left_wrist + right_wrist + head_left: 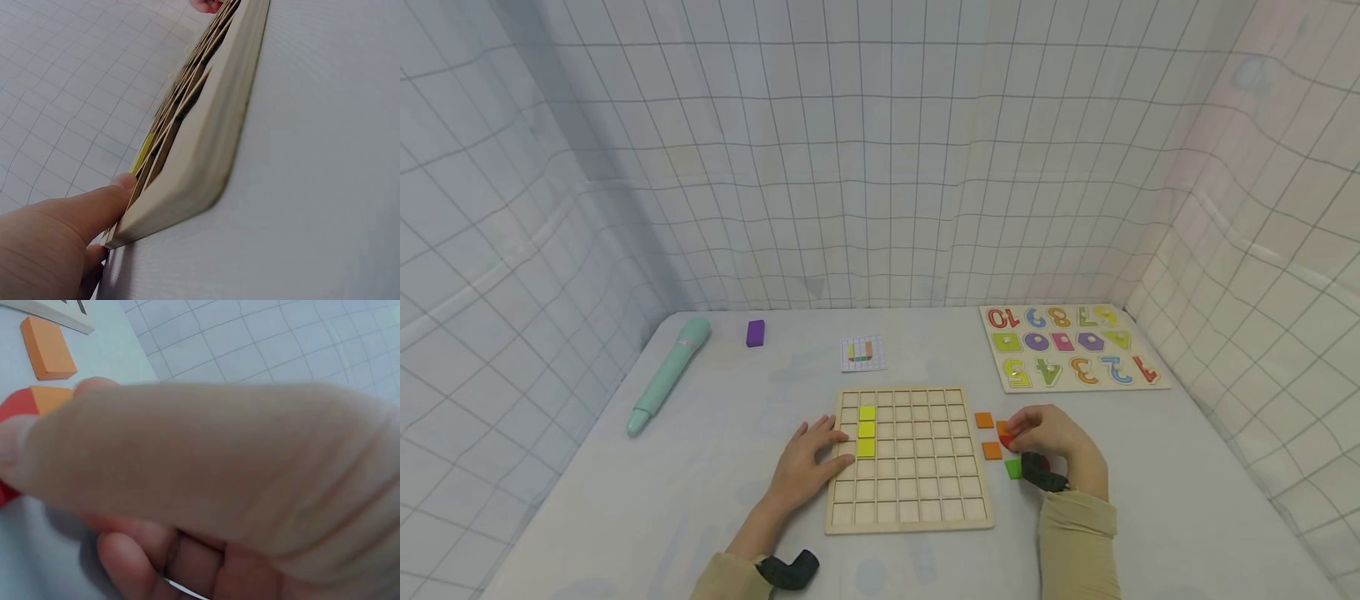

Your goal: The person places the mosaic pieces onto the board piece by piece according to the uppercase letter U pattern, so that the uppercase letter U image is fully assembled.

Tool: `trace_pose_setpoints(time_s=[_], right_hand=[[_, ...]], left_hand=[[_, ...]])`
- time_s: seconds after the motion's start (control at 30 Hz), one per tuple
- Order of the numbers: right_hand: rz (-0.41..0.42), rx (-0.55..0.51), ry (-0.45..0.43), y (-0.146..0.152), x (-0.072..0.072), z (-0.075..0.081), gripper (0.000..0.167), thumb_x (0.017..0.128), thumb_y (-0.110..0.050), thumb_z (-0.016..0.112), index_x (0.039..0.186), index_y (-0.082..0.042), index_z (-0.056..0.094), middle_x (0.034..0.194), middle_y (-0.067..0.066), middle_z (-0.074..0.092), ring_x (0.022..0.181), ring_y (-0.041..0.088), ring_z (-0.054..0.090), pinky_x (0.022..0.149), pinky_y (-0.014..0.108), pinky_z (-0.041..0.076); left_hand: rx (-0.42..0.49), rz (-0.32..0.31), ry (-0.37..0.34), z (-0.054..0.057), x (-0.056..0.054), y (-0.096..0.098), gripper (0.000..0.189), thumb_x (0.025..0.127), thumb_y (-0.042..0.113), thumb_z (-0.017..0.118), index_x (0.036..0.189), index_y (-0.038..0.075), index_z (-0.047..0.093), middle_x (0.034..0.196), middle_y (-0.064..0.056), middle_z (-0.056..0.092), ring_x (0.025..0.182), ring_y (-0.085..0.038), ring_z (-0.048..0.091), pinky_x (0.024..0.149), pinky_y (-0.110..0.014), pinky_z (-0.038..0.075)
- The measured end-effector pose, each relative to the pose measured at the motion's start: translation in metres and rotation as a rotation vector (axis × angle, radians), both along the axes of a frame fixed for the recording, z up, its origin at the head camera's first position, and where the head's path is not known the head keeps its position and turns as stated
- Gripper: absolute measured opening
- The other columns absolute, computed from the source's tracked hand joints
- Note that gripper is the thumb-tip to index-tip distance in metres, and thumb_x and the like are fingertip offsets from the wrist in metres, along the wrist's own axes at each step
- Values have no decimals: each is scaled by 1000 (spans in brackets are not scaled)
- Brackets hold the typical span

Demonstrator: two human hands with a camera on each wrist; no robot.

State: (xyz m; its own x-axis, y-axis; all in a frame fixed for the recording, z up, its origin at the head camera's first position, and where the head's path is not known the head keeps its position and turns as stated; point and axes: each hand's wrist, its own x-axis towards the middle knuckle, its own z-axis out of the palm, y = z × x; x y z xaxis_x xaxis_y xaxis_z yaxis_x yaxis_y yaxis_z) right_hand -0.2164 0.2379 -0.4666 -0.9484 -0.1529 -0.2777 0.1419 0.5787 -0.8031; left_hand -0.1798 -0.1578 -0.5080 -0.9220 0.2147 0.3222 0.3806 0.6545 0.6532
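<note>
A wooden grid board (pixel 910 527) lies flat on the table, with several square yellow tiles (pixel 867 430) in a column near its left side. My left hand (pixel 803 468) rests on the board's left edge; in the left wrist view its thumb (pixel 94 209) lies over the rim. To the right of the board, my right hand (pixel 1060 437) pinches a red piece (pixel 1007 442) with a curved edge, partly hidden by the fingertips. Close around that hand are orange tiles (pixel 983 421) and a green tile (pixel 1013 469), one orange tile partly covered by the fingers.
Behind the board lies a small picture card (pixel 863 354). A number and shape puzzle (pixel 1078 348) sits at the back right. At the left are a purple block (pixel 756 333) and a mint-green stick-shaped object (pixel 670 375). Grid-patterned curtains (pixel 895 167) surround the table.
</note>
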Motion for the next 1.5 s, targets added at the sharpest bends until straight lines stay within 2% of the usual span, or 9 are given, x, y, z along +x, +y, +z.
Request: trace_pose_setpoints(time_s=[0.2, 0.93, 1.5], right_hand=[[8, 15, 25, 0, 0, 1, 25, 71, -3, 77, 94, -1, 67, 85, 4, 66, 77, 17, 58, 69, 29, 51], [52, 4, 41, -1, -2, -1, 30, 66, -3, 83, 92, -4, 68, 83, 3, 66, 76, 18, 55, 69, 29, 51], [27, 18, 60, -5, -3, -4, 25, 68, -1, 79, 88, -4, 65, 81, 5, 63, 73, 19, 55, 65, 29, 50]], left_hand=[[1, -4, 5, -1, -1, -1, 32, 80, 32, 73, 102, 10, 68, 131, -18, 54, 129, -31, 42, 113, -48, 19], [16, -18, -11, 0, 0, -1, 34, 81, 32, 73, 104, 9, 68, 133, -18, 52, 131, -31, 40, 113, -48, 17], [5, -3, -22, 0, 0, 0, 33, 80, 30, 74, 104, 8, 68, 133, -18, 52, 131, -31, 40, 114, -46, 17]])
